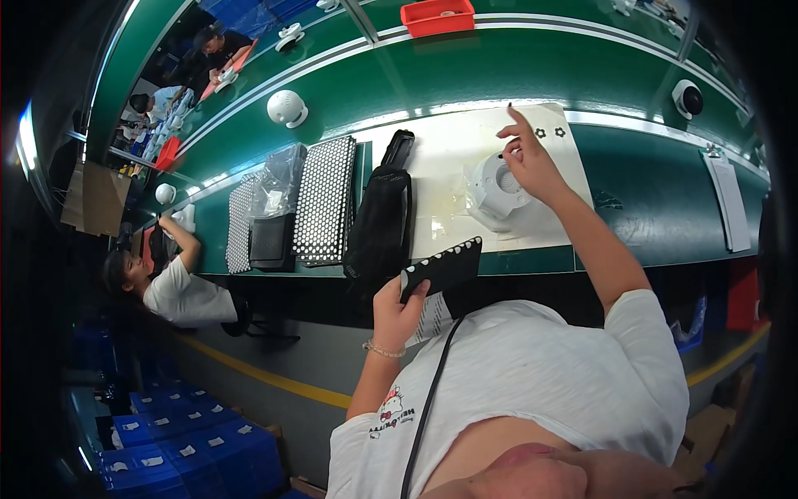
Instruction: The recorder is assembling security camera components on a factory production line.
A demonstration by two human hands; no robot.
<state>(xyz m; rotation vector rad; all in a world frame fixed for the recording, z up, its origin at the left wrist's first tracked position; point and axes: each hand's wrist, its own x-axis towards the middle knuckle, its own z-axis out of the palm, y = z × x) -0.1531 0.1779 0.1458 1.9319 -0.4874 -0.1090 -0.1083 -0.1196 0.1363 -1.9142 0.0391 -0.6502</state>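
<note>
- Head view: clamping a black card (449, 268) in the left hand (395, 311), at the near edge of the bench (665, 204).
- Probably handling light, thin and fairly stiff; best gripping by plain edges.
- Holding the right hand (534, 168), fingers apart, over a white device (498, 202) on a pale mat (439, 137).
- Facing a black pouch (382, 223) and dotted sheets (324, 191) crowding the left.

"Where's the glare?"
"White streaks (403, 115) just behind the pale mat (440, 150), along the green panel (540, 66); a flare (29, 137) far left of the mat."
"Shadows?"
"The floor (307, 358) on the mat's near side is dim."
"Distortion?"
"Straight edges bow around it, inside a black rim."
</note>
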